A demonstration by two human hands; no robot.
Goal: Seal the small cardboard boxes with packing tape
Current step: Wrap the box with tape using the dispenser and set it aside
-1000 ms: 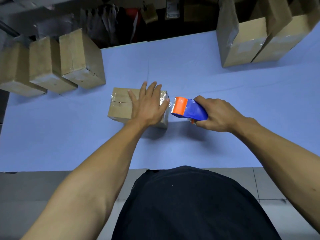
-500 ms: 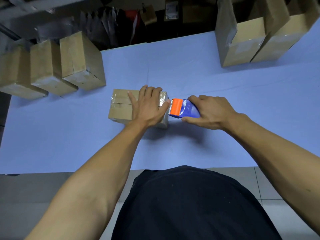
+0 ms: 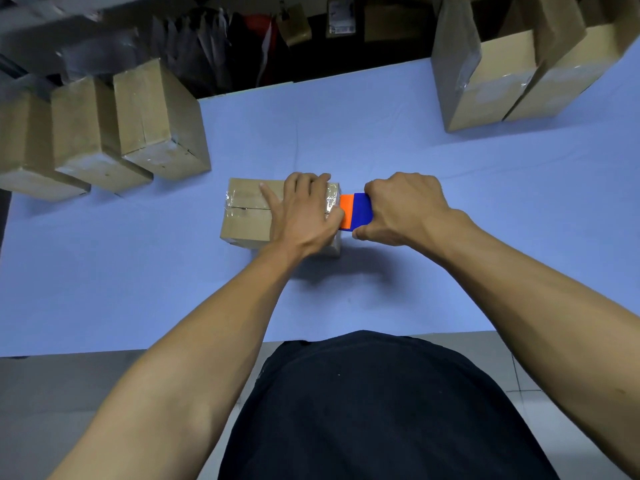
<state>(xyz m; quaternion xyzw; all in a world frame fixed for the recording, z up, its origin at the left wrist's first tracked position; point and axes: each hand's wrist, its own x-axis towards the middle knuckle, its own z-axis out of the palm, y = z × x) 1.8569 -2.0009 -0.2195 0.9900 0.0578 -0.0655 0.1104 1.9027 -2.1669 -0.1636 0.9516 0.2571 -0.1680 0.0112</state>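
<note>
A small cardboard box point(image 3: 246, 216) lies mid-table on the blue tabletop point(image 3: 138, 289), with clear tape shining over its top seam and right end. My left hand point(image 3: 304, 213) rests flat on the right half of the box, fingers spread and thumb at the right edge. My right hand point(image 3: 405, 207) grips a blue and orange tape dispenser point(image 3: 355, 212), whose orange nose sits against the box's right end, beside my left thumb.
Three small taped boxes point(image 3: 104, 133) stand in a row at the table's back left. Two larger cardboard boxes point(image 3: 502, 71) stand at the back right. Dark clutter lies beyond the far edge, and grey floor tiles point(image 3: 69, 393) below the near edge.
My right hand has brought the dispenser leftward from a small gap until its nose meets the box's right end. My left hand has stayed on the box, its fingers drawn closer together.
</note>
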